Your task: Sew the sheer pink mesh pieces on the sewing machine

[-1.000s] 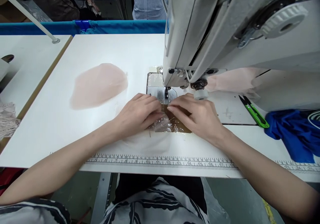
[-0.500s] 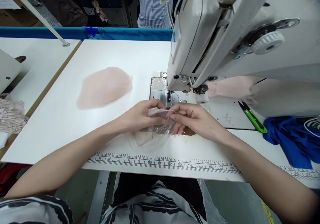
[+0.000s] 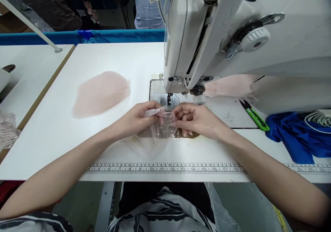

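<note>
Left hand (image 3: pixel 138 119), right hand (image 3: pixel 200 120): both pinched one sheer, creased fabric piece (image 3: pixel 162 113) in their fingers (image 3: pixel 153 104); one pink panel (image 3: pixel 102 94) lay apart.

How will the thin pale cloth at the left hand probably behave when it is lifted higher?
The thin pale cloth will probably hang floppy, since it folds softly at the left hand. It is likely light for its size: the white table shows through its spread part.
</note>
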{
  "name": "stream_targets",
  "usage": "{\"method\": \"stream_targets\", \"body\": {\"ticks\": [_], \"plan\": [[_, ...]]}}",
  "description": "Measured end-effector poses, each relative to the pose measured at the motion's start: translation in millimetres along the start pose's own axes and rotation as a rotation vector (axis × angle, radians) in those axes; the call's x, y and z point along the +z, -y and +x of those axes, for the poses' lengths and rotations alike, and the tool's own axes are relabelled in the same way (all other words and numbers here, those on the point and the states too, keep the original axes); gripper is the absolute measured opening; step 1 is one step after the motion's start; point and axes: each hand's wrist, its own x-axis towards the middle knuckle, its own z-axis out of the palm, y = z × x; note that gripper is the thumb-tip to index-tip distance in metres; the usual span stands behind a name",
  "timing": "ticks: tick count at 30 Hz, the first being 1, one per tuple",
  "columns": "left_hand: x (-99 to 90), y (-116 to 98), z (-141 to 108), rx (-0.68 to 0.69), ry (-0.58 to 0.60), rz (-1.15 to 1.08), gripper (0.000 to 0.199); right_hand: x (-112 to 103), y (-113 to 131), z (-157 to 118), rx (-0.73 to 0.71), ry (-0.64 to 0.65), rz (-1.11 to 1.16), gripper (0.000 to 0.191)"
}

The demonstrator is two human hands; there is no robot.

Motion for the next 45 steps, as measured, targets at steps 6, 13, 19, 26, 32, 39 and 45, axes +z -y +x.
{"method": "stream_targets", "body": {"ticks": [6,13,19,26,32,39,45], "plan": [[6.0,7.0,-0.8,0.062,0.009,0.062,0.004,2.4,2.4,0.1,0.035,-0.052,0.067,0.026],[15.4,11.8,-1.8,0.231,-0.251,0.315,0.013,11.0,0.7,-2.3,-0.103,-0.139,0.138,0.006],[16.5,17.5,-2.8,0.408,-0.285,0.428,0.011,17.0,-0.8,-6.0,-0.132,-0.207,0.005,0.004],[19.6,24.6,-3.3,0.617,-0.419,0.636,0.012,17.9,-2.9,-3.4,-0.343,-0.284,-0.145,0.008],[19.3,26.2,-2.3,0.668,-0.514,0.660,0.012,20.3,-3.1,-6.3,-0.531,-0.351,-0.360,0.010],[18.4,24.5,-2.1,0.682,-0.518,0.650,0.014,19.6,-8.6,-5.2,-0.605,-0.359,-0.466,0.008],[19.0,24.5,-3.1,0.638,-0.505,0.626,0.010,19.6,-11.4,-4.8,-0.617,-0.363,-0.504,0.011]]}}
